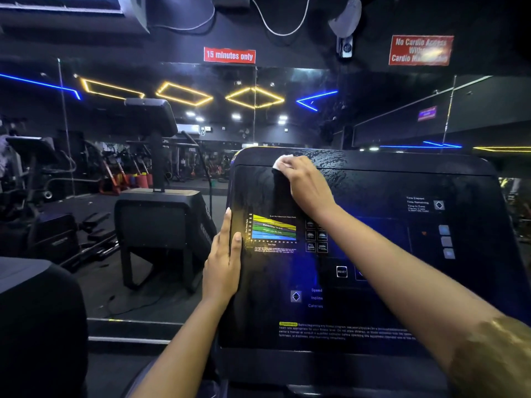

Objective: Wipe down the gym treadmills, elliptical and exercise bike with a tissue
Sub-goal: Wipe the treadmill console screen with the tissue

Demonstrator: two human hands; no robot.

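Mid-wipe on a treadmill console [373,297], the big dark panel filling the lower right of the frame. The right hand [306,183] has its grip closed over a wadded white tissue [281,161], pressed against the console's top edge, around the upper middle of the frame. The left hand [222,262] lies flat along the console's left edge with its fingers straight and gripping nothing. It looks like it's steadying the panel.

Smeary streaks show along the top to the right, so I'd guess the next move is dragging the tissue down over the heart-rate chart [273,229] and the RESET button [341,271]. Go lightly so no key gets triggered. The right forearm crosses the panel's middle, so that patch is blocked for now.

Left of frame there's another black machine [155,216], and a red "15 minutes only" sign [229,55] up top.
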